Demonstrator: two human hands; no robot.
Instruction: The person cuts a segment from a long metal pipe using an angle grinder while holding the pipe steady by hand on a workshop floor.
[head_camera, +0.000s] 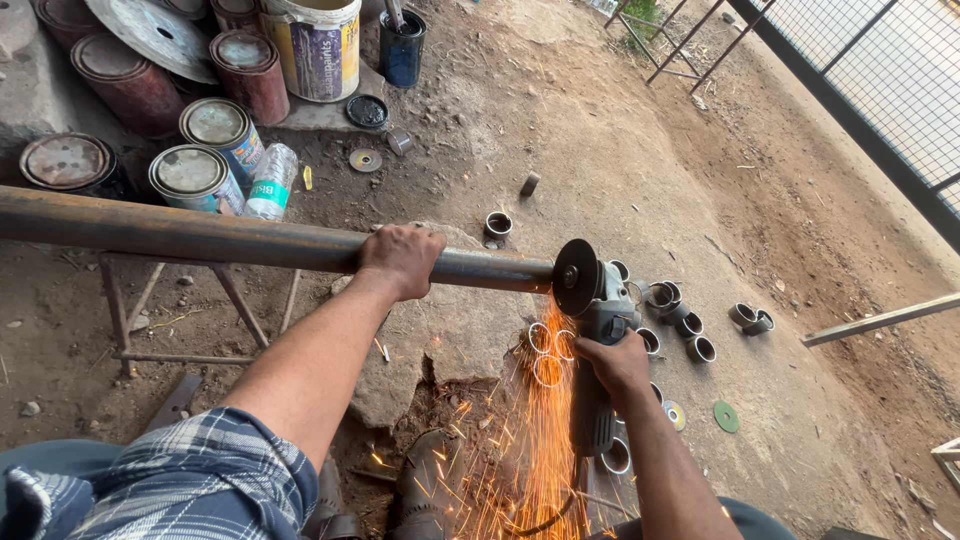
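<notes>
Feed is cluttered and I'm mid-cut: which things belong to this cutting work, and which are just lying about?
In use:
left hand on steel pipe
right hand holding angle grinder
cut rings

Lying about:
paint tins
plastic bottle
green disc

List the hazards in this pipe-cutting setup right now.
1. Orange sparks shower down toward the person's dark boot; burns seem possible.
2. The bare left hand grips the long rusty steel pipe near the grey angle grinder's disc; a kick could reach it.
3. The right hand alone steadies the grinder.
</notes>
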